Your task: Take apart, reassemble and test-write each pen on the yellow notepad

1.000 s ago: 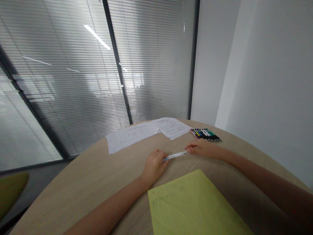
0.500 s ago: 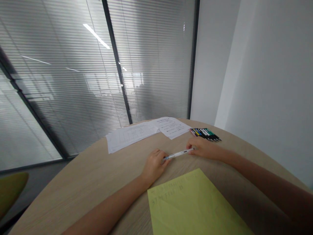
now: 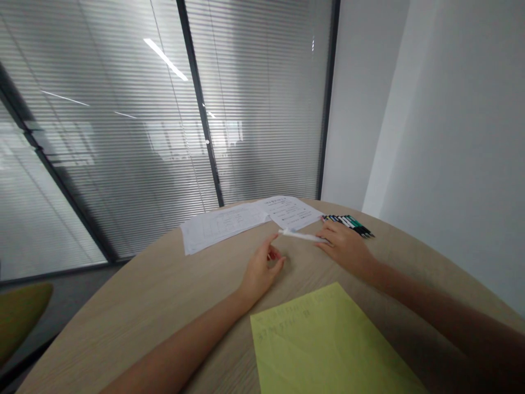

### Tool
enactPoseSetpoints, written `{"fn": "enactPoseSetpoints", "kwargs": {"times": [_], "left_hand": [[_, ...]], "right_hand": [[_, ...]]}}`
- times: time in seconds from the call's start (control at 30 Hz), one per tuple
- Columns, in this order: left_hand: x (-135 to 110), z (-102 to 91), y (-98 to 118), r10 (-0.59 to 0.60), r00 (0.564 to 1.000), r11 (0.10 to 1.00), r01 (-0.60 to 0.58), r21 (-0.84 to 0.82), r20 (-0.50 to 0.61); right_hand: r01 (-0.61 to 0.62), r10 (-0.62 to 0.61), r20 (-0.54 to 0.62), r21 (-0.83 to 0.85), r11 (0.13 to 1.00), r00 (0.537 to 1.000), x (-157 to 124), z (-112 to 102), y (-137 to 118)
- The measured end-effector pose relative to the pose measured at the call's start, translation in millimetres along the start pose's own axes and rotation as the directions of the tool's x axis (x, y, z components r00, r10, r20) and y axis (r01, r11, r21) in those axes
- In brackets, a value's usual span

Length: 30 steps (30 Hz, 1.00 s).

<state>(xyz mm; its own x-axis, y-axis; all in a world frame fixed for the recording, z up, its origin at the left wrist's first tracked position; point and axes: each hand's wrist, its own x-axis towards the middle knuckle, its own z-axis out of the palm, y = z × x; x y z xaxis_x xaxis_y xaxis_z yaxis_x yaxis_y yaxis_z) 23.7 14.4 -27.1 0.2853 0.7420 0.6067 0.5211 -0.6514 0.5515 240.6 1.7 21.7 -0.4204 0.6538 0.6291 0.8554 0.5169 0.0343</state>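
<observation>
My right hand [image 3: 343, 246] grips one end of a white pen [image 3: 301, 236], which is blurred and points left toward the white papers. A short way to its left, my left hand [image 3: 262, 268] rests on the round wooden table [image 3: 156, 295] with its fingers loosely apart and nothing in them. The pen tip hovers just above my left fingertips. A row of several coloured pens [image 3: 348, 224] lies just beyond my right hand.
A yellow sheet [image 3: 328, 345] with faint writing lies near the table's front edge. Two white printed papers [image 3: 246, 219] lie at the far side. Glass walls with blinds stand behind the table. A green chair [image 3: 20, 317] is at the lower left.
My left hand has let go of the white pen and opened. My right hand has swung the pen up and away, toward the far papers.
</observation>
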Motion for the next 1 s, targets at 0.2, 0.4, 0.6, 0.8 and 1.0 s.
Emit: {"fn": "enactPoseSetpoints", "kwargs": {"times": [0.2,0.4,0.6,0.8,1.0], "left_hand": [[4.1,3.3,-6.1,-0.147,0.989,0.984,0.146,-0.100,-0.003],[2.5,3.3,-6.2,-0.143,0.987,0.988,0.146,-0.053,0.068],[3.5,0.4,1.8,-0.140,0.980,0.989,0.146,-0.029,0.138],[12.5,-15.4,45.0,-0.023,0.985,0.929,0.083,-0.360,0.169],[11.6,-22.0,86.1,-0.062,0.939,0.809,0.245,-0.534,0.337]], "right_hand": [[-0.338,0.340,0.131,0.663,0.668,0.931,3.9,-5.2,-14.1],[-0.422,0.318,0.325,0.852,0.310,0.891,-0.4,-18.6,-38.7],[-0.497,0.158,0.479,0.862,0.100,0.863,-11.8,-17.0,-48.5],[-0.625,0.028,0.647,0.724,0.292,0.762,-31.0,-12.8,-63.9],[-0.528,-0.017,0.601,0.715,0.458,0.799,-35.2,-10.8,-78.7]]}}
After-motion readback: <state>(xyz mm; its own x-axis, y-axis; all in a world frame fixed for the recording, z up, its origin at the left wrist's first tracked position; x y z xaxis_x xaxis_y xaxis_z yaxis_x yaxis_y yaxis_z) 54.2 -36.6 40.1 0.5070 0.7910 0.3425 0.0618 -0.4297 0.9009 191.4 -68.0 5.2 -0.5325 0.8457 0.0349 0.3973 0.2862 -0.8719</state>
